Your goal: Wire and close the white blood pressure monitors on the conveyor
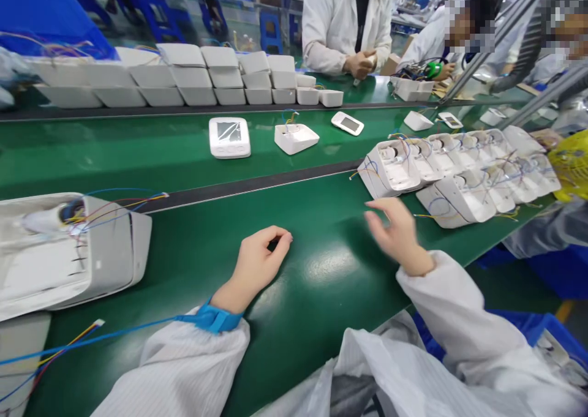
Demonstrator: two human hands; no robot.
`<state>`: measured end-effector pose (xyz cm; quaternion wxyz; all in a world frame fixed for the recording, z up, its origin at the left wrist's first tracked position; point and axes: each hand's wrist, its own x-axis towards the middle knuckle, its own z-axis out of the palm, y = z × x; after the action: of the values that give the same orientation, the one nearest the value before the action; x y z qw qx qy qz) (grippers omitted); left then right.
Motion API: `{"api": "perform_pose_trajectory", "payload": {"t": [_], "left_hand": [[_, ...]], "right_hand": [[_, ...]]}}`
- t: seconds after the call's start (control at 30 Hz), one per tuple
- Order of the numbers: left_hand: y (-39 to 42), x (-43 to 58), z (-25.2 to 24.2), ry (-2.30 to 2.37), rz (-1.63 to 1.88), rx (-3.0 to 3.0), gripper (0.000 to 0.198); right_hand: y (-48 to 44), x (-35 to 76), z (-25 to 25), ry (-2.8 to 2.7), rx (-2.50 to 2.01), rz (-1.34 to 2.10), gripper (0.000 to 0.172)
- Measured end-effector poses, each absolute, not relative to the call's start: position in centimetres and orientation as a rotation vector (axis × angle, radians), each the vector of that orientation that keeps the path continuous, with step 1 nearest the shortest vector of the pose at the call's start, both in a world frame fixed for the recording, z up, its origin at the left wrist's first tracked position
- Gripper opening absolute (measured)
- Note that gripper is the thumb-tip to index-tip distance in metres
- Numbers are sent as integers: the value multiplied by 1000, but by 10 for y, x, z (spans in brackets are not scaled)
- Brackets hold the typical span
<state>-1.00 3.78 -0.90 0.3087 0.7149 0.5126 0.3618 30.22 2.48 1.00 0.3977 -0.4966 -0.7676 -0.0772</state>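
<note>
My left hand [260, 259] is just above the green bench, its thumb and index fingertip together and nothing visible between them. A blue wrist strap [215, 319] circles that wrist, and its cord runs off to the left. My right hand [395, 232] hovers, slightly blurred, with thumb and forefinger apart and nothing in it. Close beyond it sit rows of open white plastic housings [399, 171], with white cylindrical parts and coloured wires inside. To the left of my left hand stands a larger-looking white housing [113, 245], with thin wires trailing over its edge.
Along the green conveyor [174, 160] lie a white display unit [229, 138], a small wired housing [296, 138] and a white panel with a screen [348, 123]. Stacked white housings [193, 77] line the far side. Co-workers in white coats [346, 25] work opposite.
</note>
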Motion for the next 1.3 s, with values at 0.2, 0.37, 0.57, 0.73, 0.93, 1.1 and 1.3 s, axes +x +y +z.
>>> {"api": "perform_pose_trajectory", "payload": {"t": [0.2,0.37,0.57,0.73,0.93,1.1,1.3], "left_hand": [[37,-13,-7,1300,1088,1751,24],[38,-13,-7,1281,1109,1680,22],[38,-12,-4,1278,1102,1662,22],[39,-18,-5,1359,1213,1561,24],[54,-38,-14,1567,1687,1407,26],[59,-36,-20,1546,1180,1839,32],[53,-29,-14,1306,884,2115,35]], "right_hand": [[139,183,-10,-2116,-1064,450,38],[242,137,-13,-1773,-1441,772,73],[262,127,-22,-1717,-1468,728,59],[231,137,-22,-1636,-1328,740,36],[170,170,-18,-1781,-1136,785,48],[154,185,-20,-1910,-1187,714,43],[237,204,-14,-1872,-1530,318,25]]}}
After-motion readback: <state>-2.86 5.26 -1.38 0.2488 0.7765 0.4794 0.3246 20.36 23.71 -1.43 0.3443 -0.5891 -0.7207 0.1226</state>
